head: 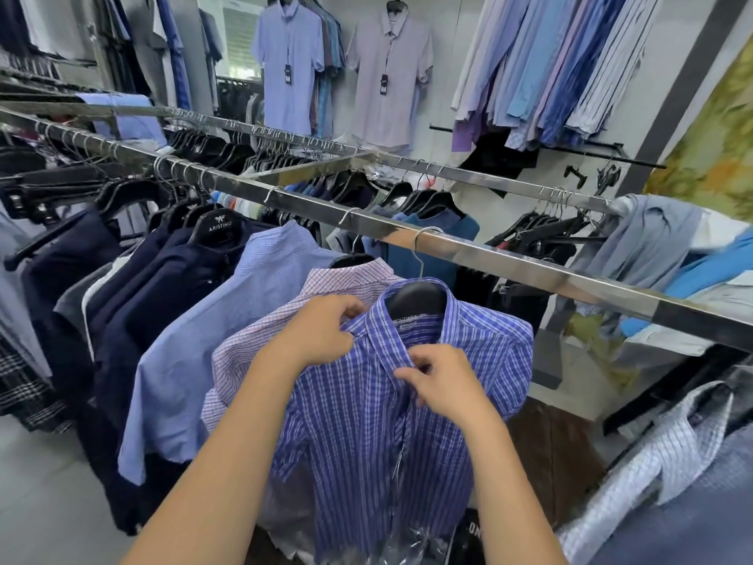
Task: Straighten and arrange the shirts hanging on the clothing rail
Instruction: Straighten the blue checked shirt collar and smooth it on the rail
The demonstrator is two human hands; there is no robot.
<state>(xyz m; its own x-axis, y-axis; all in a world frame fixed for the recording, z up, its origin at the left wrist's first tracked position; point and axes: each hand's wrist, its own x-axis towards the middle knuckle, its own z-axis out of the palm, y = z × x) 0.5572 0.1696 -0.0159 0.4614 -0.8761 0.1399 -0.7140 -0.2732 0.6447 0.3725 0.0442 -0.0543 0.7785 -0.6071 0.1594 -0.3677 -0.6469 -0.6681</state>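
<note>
Where it hangs: though last in the row, the blue checked shirt (366, 422) sits on its black hanger (415, 297) toward the near right end of the clothing rail (509, 254), touching the pink checked shirt (260, 336).
Left hand (322, 332): pinching the collar's left side.
Right hand (444, 381): pinching the collar point at the placket.
Axis: shirt drops straight below both hands; the hands are about equally near.

My two forearms come up from the bottom edge, bare to the elbow with no sleeves showing. My left hand (322, 332) and right hand (442, 377) wear nothing.
</note>
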